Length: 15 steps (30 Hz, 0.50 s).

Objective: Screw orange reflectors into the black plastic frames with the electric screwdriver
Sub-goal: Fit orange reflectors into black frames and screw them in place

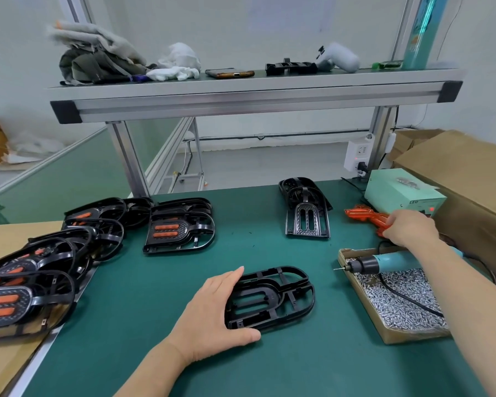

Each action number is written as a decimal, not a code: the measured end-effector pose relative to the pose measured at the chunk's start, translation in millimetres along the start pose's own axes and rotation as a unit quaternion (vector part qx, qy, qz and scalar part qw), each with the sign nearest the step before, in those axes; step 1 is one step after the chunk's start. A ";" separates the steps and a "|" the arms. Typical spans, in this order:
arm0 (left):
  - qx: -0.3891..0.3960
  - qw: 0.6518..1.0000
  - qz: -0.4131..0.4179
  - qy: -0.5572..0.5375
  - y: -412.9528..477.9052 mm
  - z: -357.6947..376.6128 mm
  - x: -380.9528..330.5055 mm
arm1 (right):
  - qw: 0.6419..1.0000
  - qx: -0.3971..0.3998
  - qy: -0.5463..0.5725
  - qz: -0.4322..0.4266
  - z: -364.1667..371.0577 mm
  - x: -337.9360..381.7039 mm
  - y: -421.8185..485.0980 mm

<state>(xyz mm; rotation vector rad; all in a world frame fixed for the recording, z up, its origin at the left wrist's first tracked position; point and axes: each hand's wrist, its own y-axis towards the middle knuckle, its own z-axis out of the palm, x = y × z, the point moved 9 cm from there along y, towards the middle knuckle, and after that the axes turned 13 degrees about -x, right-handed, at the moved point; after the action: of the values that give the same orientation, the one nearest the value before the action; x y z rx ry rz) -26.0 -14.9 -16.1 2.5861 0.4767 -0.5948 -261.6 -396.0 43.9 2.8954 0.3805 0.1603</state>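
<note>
At nine o'clock on the counter (pixel 269 253), finished frames (pixel 40 270) are stacked clear of the work spot. At six o'clock an empty frame (pixel 281 296) is laid flat and steadied by the left hand (pixel 212 313), its fingers (pixel 229 279) straight and pressed together against the frame's left end, probably so that sliding is prevented. At two o'clock a reflector (pixel 364 217) is gripped in the curled fingers of the right hand (pixel 410 232), seemingly to be fitted. At three o'clock the screwdriver (pixel 384 263) is rested across a box of screws (pixel 404 302), kept within reach.
</note>
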 end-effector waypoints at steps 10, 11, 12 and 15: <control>0.011 1.000 0.025 0.001 -4.6 0.8 -10.5 | 0.987 -0.020 0.149 0.047 -16.0 3.6 -14.3; 0.011 1.000 0.024 0.000 -4.9 0.5 -10.7 | 0.984 -0.028 0.167 0.047 -20.4 8.0 -18.4; 0.011 1.000 0.023 0.000 -5.2 0.1 -11.0 | 0.981 -0.036 0.184 0.046 -24.6 12.7 -22.8; 0.014 1.000 0.024 -0.002 -6.8 0.7 -12.7 | 0.973 -0.045 0.225 0.028 -33.0 31.2 -39.0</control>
<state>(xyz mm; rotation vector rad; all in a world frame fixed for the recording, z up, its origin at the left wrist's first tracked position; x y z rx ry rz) -39.8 -12.3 -12.9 2.6146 0.4072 -0.5936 -245.5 -344.4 69.5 2.7594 0.3517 0.8282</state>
